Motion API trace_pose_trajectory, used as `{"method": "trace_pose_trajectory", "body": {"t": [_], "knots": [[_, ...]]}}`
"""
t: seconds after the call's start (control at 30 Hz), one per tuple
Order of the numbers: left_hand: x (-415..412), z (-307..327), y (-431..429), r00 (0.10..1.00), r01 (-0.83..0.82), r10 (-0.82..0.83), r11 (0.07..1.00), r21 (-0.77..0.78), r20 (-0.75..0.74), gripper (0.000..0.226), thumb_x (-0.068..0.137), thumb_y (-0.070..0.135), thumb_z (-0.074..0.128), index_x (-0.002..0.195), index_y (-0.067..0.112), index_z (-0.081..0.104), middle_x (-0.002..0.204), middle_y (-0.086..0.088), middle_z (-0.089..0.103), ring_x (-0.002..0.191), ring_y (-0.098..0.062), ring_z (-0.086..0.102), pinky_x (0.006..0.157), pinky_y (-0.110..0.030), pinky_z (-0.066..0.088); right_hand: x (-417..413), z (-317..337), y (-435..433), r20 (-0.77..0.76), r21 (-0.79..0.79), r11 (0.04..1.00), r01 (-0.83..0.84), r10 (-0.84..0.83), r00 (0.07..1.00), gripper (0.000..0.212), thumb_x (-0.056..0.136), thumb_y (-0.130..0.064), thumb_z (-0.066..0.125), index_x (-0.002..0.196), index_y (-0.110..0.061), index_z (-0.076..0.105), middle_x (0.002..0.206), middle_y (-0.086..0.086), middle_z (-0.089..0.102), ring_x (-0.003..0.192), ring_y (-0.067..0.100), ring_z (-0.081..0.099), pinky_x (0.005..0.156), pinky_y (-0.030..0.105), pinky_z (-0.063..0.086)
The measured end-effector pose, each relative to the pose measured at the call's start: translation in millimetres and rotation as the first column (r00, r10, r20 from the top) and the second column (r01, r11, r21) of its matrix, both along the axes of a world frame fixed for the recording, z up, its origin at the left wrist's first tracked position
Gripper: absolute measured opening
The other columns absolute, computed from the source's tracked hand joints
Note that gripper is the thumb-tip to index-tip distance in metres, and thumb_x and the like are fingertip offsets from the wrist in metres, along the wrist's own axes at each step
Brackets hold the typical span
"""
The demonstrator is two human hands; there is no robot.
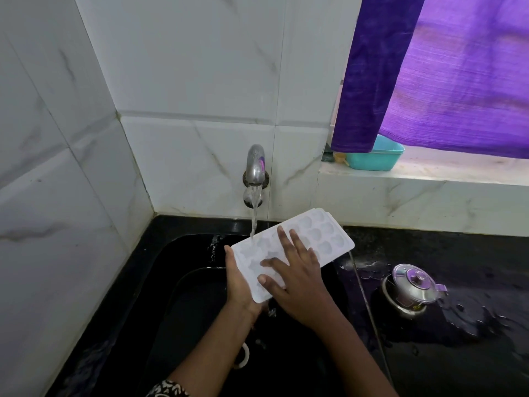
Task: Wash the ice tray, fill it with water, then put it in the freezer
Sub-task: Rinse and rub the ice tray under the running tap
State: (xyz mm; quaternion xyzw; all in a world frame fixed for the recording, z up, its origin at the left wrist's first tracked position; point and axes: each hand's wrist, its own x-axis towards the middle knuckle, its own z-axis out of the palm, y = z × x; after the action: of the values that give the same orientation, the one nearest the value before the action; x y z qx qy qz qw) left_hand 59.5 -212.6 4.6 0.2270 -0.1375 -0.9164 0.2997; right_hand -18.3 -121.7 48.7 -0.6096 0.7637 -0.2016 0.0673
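Observation:
A white plastic ice tray [323, 233] with rounded cells is held tilted over the black sink [177, 285]. My left hand [239, 285] grips its near left edge from below. My right hand [297, 279] lies flat on top of the tray with fingers spread across the cells. Water runs from the steel tap [255, 167] on the tiled wall and lands on the tray's far left corner.
A small steel pot with a lid [412, 287] stands on the wet black counter [458, 339] to the right. A teal plastic tub [378, 157] sits on the window ledge under a purple curtain [429, 81]. White marble tiles close off the left and back.

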Motion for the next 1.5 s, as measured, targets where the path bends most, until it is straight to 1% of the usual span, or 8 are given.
{"method": "trace_pose_trajectory", "body": {"t": [0.13, 0.3, 0.4, 0.63, 0.83, 1.1, 1.37, 1.5], "knots": [[-3, 7, 0, 1.0, -0.003, 0.003, 1.0, -0.015, 0.006, 0.092, 0.08, 0.082, 0.027, 0.13, 0.011, 0.058, 0.127, -0.018, 0.062, 0.114, -0.036, 0.061, 0.103, -0.051, 0.041, 6, -7, -13, -0.11, 0.044, 0.999, -0.029, 0.034, 0.993, 0.065, 0.083, -0.066, 0.013, 0.122, -0.035, 0.054, 0.153, -0.011, -0.02, 0.139, 0.008, -0.029, 0.113, 0.05, -0.005], [-2, 7, -9, 0.999, -0.025, 0.024, 1.0, -0.004, -0.045, 0.084, 0.083, 0.078, 0.029, 0.126, 0.013, 0.059, 0.119, -0.015, 0.067, 0.107, -0.034, 0.066, 0.096, -0.047, 0.045, 15, -23, -27, -0.325, -0.216, 0.976, -0.016, -0.057, 0.944, 0.041, 0.089, -0.055, 0.035, 0.096, -0.03, 0.066, 0.153, 0.005, 0.031, 0.143, 0.021, 0.02, 0.11, 0.056, 0.024], [0, 2, -8, 0.999, -0.04, 0.04, 0.998, -0.041, 0.001, 0.084, 0.085, 0.077, 0.026, 0.121, 0.012, 0.066, 0.12, -0.017, 0.066, 0.105, -0.033, 0.066, 0.098, -0.048, 0.044, 9, -23, -31, -0.378, -0.256, 0.967, -0.017, -0.083, 0.922, 0.04, 0.089, -0.055, 0.034, 0.083, -0.033, 0.067, 0.151, 0.006, 0.034, 0.141, 0.025, 0.028, 0.106, 0.058, 0.029], [2, 1, -11, 0.999, -0.022, 0.021, 1.0, -0.021, -0.046, 0.086, 0.082, 0.078, 0.03, 0.128, 0.013, 0.061, 0.126, -0.017, 0.063, 0.114, -0.035, 0.062, 0.103, -0.05, 0.042, 11, -33, -27, -0.377, -0.236, 0.971, -0.045, -0.049, 0.925, 0.04, 0.091, -0.055, 0.032, 0.099, -0.033, 0.064, 0.155, 0.004, 0.026, 0.144, 0.022, 0.02, 0.11, 0.056, 0.023], [0, 2, -6, 0.994, -0.079, 0.079, 0.997, 0.002, -0.072, 0.081, 0.088, 0.074, 0.025, 0.105, 0.014, 0.076, 0.114, -0.009, 0.07, 0.101, -0.026, 0.069, 0.087, -0.044, 0.054, 22, -30, -33, -0.384, -0.253, 0.967, -0.025, -0.076, 0.92, 0.038, 0.089, -0.053, 0.037, 0.088, -0.026, 0.065, 0.155, 0.005, 0.027, 0.144, 0.02, 0.015, 0.11, 0.052, 0.013], [3, 2, -3, 0.998, -0.048, 0.047, 0.999, -0.019, -0.05, 0.084, 0.084, 0.078, 0.027, 0.13, 0.014, 0.058, 0.126, -0.015, 0.063, 0.112, -0.034, 0.063, 0.097, -0.05, 0.045, 19, -29, -33, -0.387, -0.235, 0.972, -0.009, -0.085, 0.918, 0.041, 0.092, -0.055, 0.034, 0.087, -0.029, 0.065, 0.155, 0.004, 0.025, 0.145, 0.02, 0.014, 0.109, 0.052, 0.012], [4, 4, -1, 0.998, -0.069, 0.068, 0.997, -0.028, -0.01, 0.082, 0.086, 0.076, 0.026, 0.127, 0.014, 0.061, 0.123, -0.015, 0.065, 0.109, -0.033, 0.064, 0.103, -0.05, 0.04, 15, -25, -32, -0.334, -0.224, 0.975, -0.007, -0.07, 0.94, 0.05, 0.094, -0.059, 0.026, 0.089, -0.03, 0.067, 0.156, 0.004, 0.024, 0.145, 0.02, 0.013, 0.112, 0.054, 0.012], [5, 8, -7, 0.998, -0.061, 0.061, 0.998, 0.0, -0.033, 0.085, 0.084, 0.078, 0.026, 0.128, 0.012, 0.058, 0.121, -0.018, 0.065, 0.106, -0.036, 0.066, 0.094, -0.049, 0.045, 18, -29, -27, -0.334, -0.149, 0.987, -0.056, 0.004, 0.943, 0.047, 0.092, -0.058, 0.03, 0.109, -0.028, 0.062, 0.158, 0.001, 0.016, 0.146, 0.017, 0.003, 0.113, 0.053, 0.009]]}}
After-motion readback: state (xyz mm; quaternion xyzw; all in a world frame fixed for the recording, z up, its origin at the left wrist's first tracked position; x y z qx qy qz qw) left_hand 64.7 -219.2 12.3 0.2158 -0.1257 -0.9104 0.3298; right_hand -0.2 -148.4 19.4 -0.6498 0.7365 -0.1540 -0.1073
